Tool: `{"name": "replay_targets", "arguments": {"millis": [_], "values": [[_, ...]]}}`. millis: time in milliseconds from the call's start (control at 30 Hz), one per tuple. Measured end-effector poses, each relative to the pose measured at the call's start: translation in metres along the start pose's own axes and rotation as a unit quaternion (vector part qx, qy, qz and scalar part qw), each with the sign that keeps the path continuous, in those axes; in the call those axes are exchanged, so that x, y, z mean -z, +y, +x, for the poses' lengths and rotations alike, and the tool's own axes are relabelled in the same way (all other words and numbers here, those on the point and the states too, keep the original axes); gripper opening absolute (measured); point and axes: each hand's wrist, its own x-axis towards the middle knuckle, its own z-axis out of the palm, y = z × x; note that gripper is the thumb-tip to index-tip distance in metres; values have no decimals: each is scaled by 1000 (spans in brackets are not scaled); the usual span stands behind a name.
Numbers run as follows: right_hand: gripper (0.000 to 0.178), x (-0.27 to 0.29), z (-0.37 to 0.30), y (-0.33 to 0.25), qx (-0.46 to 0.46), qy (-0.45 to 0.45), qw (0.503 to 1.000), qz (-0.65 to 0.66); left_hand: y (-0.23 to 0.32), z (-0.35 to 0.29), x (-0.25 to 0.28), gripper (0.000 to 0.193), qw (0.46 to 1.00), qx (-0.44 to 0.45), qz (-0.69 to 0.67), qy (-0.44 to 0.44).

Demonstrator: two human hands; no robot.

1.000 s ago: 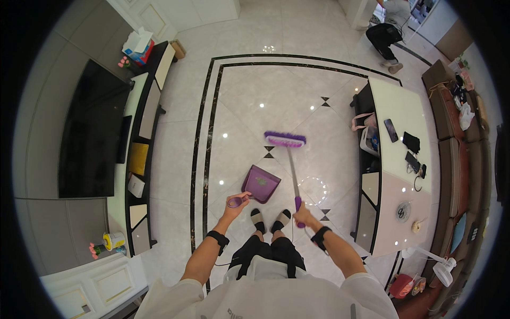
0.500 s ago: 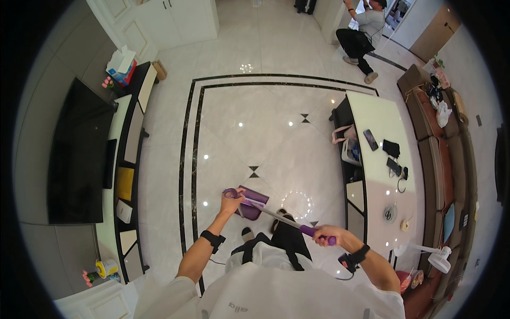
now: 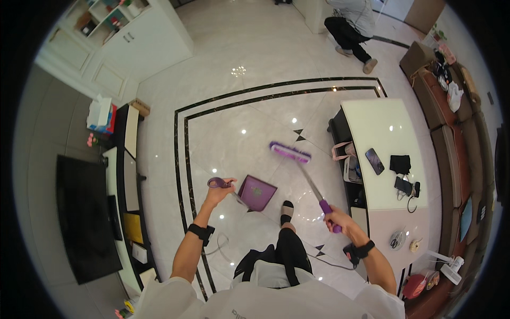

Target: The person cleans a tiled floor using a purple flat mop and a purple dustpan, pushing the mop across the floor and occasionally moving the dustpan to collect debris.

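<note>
Your left hand point(image 3: 219, 192) is closed around the purple handle of one dustpan point(image 3: 256, 192), whose purple pan rests on the floor just ahead of your foot point(image 3: 287, 211), while your right hand point(image 3: 340, 219) grips the purple end of one broom point(image 3: 311, 181), its metal shaft slanting up and left to the purple brush head point(image 3: 289, 152) on the tiles beyond the pan. You wear two dark wristbands, one on each forearm. The floor point(image 3: 239, 133) is glossy pale marble with a double black inlay border. One long white table point(image 3: 385, 133) stands to your right, one dark television point(image 3: 85, 223) to your left, and one other person point(image 3: 353, 26) crouches at the far end of the room
</note>
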Motion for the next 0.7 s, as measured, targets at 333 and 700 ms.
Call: {"name": "replay_targets", "arguments": {"millis": [333,700], "values": [[17,20,222,-97,48,120,986,102,65,203,7,24,993,5,0,-118],[27,-115,147,-164,-90,-46,987,121,50,294,35,24,976,-90,5,-196]]}}
